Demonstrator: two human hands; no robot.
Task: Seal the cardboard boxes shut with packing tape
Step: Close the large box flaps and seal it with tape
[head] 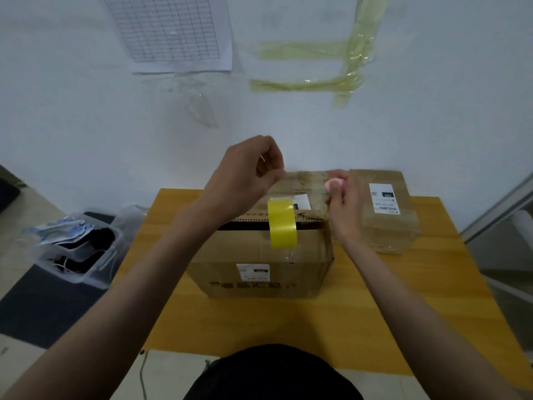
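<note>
A yellow table [331, 327] is set against a white wall, and on it, below both hands, stands the large box [259, 269]. Its top flaps are not yet closed — a dark gap is seen across the top, just beneath the left wrist. A smaller box [386, 215], already wrapped in clear film, is placed just beyond the right fingers, touching or nearly touching the large one. A roll [282, 223] of yellow tape is stood on edge on the near flap, below and between the two hands, probably so that it is kept within reach while the strip is handled.

A clear strip [305, 183] is stretched between the hands above the far flap. One end is pinched by the left hand [245, 174], thumb and forefinger closed on it and the other fingers curled. The other end appears to be held by the right hand [343, 197], fingers curled round something pink — what it is cannot be told, possibly a cutter. The strip is held taut, presumably so that it can be laid flat over the seam without creasing.
</note>
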